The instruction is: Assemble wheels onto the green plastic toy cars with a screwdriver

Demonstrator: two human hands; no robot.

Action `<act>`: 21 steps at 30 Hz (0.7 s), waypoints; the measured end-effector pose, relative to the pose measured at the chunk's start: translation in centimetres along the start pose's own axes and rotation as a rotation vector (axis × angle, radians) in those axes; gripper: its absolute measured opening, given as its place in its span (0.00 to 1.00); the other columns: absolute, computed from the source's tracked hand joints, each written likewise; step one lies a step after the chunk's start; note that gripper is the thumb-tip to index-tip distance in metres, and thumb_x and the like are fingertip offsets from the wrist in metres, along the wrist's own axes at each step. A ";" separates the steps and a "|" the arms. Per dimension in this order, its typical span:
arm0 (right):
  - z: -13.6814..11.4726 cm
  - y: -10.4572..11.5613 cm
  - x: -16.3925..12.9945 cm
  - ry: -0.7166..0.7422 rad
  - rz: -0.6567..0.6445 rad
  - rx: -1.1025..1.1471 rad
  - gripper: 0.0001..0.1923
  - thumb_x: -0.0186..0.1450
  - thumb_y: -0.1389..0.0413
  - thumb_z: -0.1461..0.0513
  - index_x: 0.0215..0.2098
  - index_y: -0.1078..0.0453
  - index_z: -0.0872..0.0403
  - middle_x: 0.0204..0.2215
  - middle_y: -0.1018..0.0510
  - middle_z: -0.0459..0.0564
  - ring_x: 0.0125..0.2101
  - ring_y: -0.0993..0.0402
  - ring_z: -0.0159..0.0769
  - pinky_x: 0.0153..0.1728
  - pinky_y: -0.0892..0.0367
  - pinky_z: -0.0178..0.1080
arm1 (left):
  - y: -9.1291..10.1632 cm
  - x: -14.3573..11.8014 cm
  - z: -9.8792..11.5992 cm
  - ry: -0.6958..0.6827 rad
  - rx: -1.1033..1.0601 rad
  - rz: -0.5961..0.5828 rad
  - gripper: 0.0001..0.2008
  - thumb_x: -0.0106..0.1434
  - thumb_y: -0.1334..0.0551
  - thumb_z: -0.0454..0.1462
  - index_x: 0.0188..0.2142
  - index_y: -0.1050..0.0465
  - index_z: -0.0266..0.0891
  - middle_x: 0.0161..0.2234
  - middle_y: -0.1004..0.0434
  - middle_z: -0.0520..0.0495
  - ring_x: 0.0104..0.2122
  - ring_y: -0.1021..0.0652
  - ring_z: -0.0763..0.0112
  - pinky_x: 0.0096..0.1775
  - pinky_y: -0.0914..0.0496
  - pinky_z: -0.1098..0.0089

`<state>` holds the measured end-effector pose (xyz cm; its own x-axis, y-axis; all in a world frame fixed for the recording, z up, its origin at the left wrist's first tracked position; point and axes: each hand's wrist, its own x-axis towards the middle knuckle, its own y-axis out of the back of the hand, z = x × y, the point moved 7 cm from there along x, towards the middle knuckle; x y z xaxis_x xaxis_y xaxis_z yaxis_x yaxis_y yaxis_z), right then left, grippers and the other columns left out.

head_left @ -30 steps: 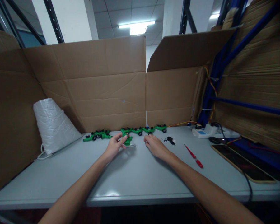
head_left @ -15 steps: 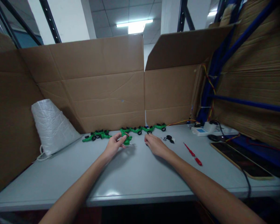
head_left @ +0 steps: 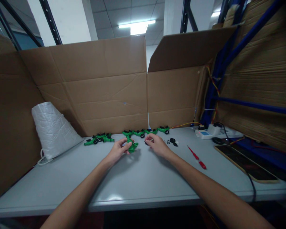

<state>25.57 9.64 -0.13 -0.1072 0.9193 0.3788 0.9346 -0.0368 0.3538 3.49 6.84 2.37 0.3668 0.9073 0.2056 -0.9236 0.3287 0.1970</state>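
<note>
Here's the green toy body (head_left: 132,147), up off the worktop (head_left: 138,181) in the left hand (head_left: 116,152), thumb and fingers clamped on its left flank. Its long axis runs roughly away from the person, near end swung a touch toward the worktop's right edge, and that right side faces open air.

Across a short gap comes the right hand (head_left: 158,147), fingertips pinched on a small dark piece (head_left: 146,142), too tiny to name. The two hands are apart, with the body directly left of that pinch and a shade nearer the front edge. So the left hand owns the body, the right sits just beside it, and the gap between them looks the relation that counts.

Beyond, toward the back edge, a row of green toy vehicles (head_left: 133,133); over to the right of the right hand, loose black parts (head_left: 173,141), then a red screwdriver (head_left: 196,157) slanting toward the worktop's front right corner.
</note>
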 end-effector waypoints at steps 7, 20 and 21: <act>0.0 -1.4 -0.5 -0.186 -0.143 0.556 0.20 0.58 0.27 0.50 0.39 0.25 0.53 0.35 0.22 0.47 0.30 0.20 0.36 0.33 0.25 0.39 | -0.3 -0.1 -0.3 0.032 -0.029 -0.035 0.23 0.63 0.28 0.52 0.47 0.19 0.35 0.42 0.19 0.41 0.35 0.22 0.67 0.35 0.28 0.70; -3.0 -2.3 -2.1 -0.202 -0.297 0.879 0.24 0.55 0.23 0.50 0.40 0.24 0.52 0.37 0.23 0.45 0.35 0.23 0.34 0.42 0.27 0.41 | -0.4 0.0 -0.3 -0.032 0.064 -0.068 0.23 0.65 0.30 0.54 0.43 0.21 0.35 0.35 0.22 0.46 0.29 0.25 0.72 0.31 0.33 0.72; -3.1 -2.3 -2.1 -0.204 -0.301 0.880 0.24 0.55 0.23 0.50 0.40 0.25 0.52 0.37 0.24 0.45 0.35 0.23 0.34 0.42 0.27 0.42 | -0.4 0.0 -0.3 -0.041 0.072 -0.071 0.23 0.65 0.30 0.54 0.43 0.22 0.35 0.35 0.22 0.46 0.29 0.26 0.72 0.31 0.33 0.72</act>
<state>22.62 6.56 0.88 -0.4012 0.8959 0.1906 0.8062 0.4442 -0.3907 3.85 6.76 2.04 0.4366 0.8706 0.2270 -0.8853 0.3709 0.2804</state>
